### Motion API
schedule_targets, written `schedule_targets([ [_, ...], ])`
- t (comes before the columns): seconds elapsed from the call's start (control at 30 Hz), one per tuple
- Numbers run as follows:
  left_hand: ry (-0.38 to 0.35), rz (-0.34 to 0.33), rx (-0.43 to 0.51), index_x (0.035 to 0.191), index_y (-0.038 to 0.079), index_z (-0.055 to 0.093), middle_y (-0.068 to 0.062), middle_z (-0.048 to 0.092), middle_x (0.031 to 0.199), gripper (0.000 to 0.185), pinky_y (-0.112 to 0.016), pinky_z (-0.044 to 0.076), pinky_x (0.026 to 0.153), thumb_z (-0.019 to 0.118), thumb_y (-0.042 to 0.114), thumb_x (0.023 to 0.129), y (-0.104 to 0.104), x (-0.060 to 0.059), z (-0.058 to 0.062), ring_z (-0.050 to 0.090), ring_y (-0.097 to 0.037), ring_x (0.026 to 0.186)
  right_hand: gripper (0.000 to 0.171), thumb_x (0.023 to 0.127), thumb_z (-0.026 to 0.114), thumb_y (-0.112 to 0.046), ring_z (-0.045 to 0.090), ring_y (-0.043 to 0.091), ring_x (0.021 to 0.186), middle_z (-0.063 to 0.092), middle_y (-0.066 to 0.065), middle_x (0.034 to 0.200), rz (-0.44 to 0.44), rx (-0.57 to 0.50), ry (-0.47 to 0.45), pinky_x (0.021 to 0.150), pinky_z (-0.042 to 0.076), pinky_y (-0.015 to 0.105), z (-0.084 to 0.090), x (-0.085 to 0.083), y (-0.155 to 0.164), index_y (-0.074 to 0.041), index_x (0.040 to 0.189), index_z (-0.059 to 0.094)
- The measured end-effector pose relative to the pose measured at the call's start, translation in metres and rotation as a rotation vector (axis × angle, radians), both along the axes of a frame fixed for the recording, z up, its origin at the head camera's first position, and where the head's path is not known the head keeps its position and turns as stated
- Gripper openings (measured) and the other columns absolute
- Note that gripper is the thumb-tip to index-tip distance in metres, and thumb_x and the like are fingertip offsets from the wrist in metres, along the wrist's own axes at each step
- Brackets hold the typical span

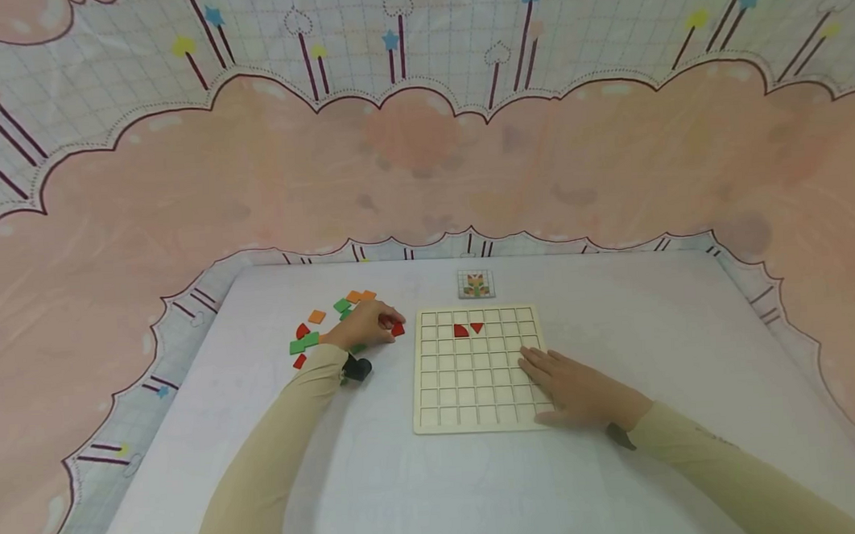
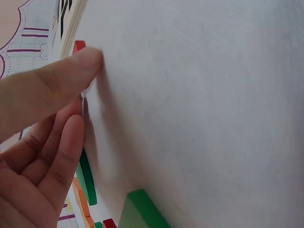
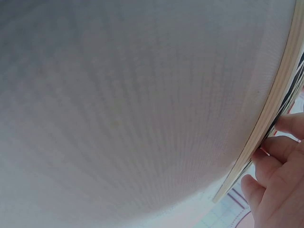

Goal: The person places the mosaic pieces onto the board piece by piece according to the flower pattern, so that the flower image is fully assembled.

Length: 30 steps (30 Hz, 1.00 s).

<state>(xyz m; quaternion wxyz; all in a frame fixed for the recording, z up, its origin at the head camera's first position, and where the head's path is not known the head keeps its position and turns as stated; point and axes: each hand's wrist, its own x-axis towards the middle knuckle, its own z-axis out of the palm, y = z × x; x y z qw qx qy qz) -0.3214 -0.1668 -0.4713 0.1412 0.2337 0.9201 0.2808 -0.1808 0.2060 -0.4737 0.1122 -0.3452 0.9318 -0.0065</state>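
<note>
Between thumb and fingers my left hand pinches a small red tile, just left of the wooden grid board. In the left wrist view the thumb covers most of that red tile. Two red tiles lie in the board's upper rows: a quarter-round tile and a triangular tile. My right hand rests on the board's right edge with its fingers extended. In the right wrist view the fingers touch the board's wooden edge.
Loose tiles lie around my left hand: green tiles, an orange tile, and a red tile among them. A small pattern card lies beyond the board on the white table. A patterned curtain hangs behind.
</note>
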Motion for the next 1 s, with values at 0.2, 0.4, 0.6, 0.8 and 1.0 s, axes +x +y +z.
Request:
schedule_targets([
  [0.2,-0.040,0.008,0.006,0.113,0.004,0.067,-0.011,0.066,0.109,0.037,-0.029,0.051,0.081,0.073,0.001,0.077,0.0006,0.0002,0.0008,0.057,-0.018,0.089,0.084,0.090,0.047,-0.059,0.017,0.027,0.146,0.016,0.012,0.158,-0.014,-0.006,-0.010,0.117,0.022,0.044,-0.0005,-0.0003,0.0010,-0.006,0.149,0.022],
  [0.4,-0.075,0.045,-0.001,0.114,0.006,0.067,-0.012,0.063,0.116,0.037,-0.028,0.050,0.081,0.072,0.001,0.078,-0.0001,-0.0007,0.0000,0.057,-0.017,0.091,0.084,0.090,0.046,-0.060,0.016,0.027,0.146,0.015,0.011,0.158,-0.016,-0.004,-0.014,0.117,0.021,0.043,-0.0022,-0.0003,0.0015,-0.006,0.150,0.021],
  [0.6,-0.088,0.077,-0.012,0.112,0.007,0.068,-0.011,0.063,0.113,0.035,-0.027,0.050,0.080,0.072,0.001,0.078,0.0003,0.0006,0.0006,0.057,-0.016,0.089,0.085,0.089,0.048,-0.059,0.017,0.028,0.146,0.016,0.012,0.158,-0.008,-0.002,-0.008,0.117,0.022,0.044,-0.0021,-0.0005,0.0011,-0.005,0.149,0.021],
  [0.8,-0.081,0.086,0.015,0.111,0.008,0.069,-0.008,0.065,0.103,0.034,-0.026,0.049,0.078,0.072,0.002,0.078,0.0001,-0.0026,-0.0034,0.056,-0.015,0.086,0.084,0.089,0.048,-0.059,0.016,0.027,0.146,0.015,0.011,0.158,-0.017,0.006,-0.015,0.117,0.021,0.043,-0.0041,-0.0018,0.0003,-0.006,0.149,0.021],
  [1.0,-0.083,0.097,0.063,0.111,0.009,0.069,-0.007,0.067,0.104,0.033,-0.029,0.050,0.082,0.073,0.006,0.078,0.0028,-0.0062,-0.0052,0.058,-0.017,0.089,0.084,0.090,0.048,-0.058,0.016,0.028,0.146,0.016,0.013,0.158,-0.008,-0.002,-0.005,0.117,0.021,0.043,-0.0028,-0.0022,0.0009,-0.005,0.149,0.022],
])
